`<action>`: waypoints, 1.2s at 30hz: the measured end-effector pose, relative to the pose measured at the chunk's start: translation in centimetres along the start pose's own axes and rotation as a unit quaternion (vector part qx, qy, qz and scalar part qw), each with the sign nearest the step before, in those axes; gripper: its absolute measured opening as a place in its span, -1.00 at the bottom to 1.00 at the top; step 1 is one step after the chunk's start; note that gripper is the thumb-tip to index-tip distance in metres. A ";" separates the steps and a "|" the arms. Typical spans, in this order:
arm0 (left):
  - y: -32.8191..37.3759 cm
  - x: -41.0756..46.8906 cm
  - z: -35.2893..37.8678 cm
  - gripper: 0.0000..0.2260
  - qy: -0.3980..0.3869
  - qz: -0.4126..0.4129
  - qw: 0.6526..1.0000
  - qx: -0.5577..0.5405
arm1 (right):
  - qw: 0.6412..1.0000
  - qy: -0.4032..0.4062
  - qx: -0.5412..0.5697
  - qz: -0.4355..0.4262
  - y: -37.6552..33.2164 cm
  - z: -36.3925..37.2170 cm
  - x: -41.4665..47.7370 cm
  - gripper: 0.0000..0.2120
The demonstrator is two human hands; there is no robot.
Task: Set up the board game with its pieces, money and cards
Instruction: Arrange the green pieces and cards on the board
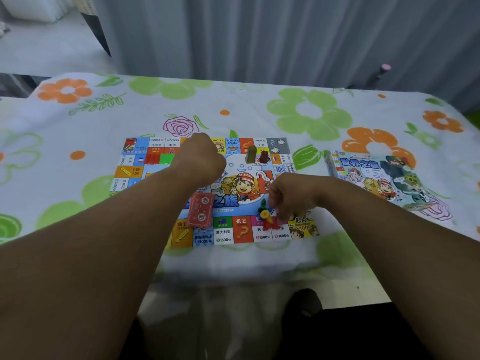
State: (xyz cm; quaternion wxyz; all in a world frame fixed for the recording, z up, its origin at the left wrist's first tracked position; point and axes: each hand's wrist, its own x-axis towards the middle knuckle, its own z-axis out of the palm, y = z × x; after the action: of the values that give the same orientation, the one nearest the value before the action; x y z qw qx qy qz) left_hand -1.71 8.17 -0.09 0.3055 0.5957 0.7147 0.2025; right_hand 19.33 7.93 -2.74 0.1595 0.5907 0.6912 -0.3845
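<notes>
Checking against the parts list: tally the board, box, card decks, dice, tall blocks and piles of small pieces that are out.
Board: 1
Box: 1
Card deck: 1
Die: 1
Tall blocks: 2 (olive block, dark red block)
Piles of small pieces: 2 (red pile, green pile)
Total: 8

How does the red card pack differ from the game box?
The red card pack lies on the board; the game box lies off it, on the tablecloth. The pack is red and smaller; the box is bigger, with cartoon figures. Both are rectangular.
</notes>
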 end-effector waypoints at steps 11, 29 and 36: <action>-0.4 0.4 -0.2 -0.88 -0.007 0.013 1.000 -0.002 | 0.998 0.036 -0.007 -0.050 0.5 0.6 0.5 -0.81; -1.9 0.8 -1.3 -0.84 -0.001 -0.005 1.000 -0.007 | 0.978 0.179 0.037 -0.102 -2.5 -3.0 1.0 -0.88; -3.0 1.3 -1.3 -0.82 -0.008 -0.002 1.000 0.015 | 0.944 0.288 -0.002 -0.162 -5.7 -3.5 5.0 -0.85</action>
State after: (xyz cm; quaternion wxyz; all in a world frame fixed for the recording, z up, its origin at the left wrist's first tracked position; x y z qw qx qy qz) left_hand -4.90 8.88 -1.32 0.3028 0.6000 0.7165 0.1867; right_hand 13.50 13.83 -1.87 -0.1096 0.5562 0.7945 -0.2177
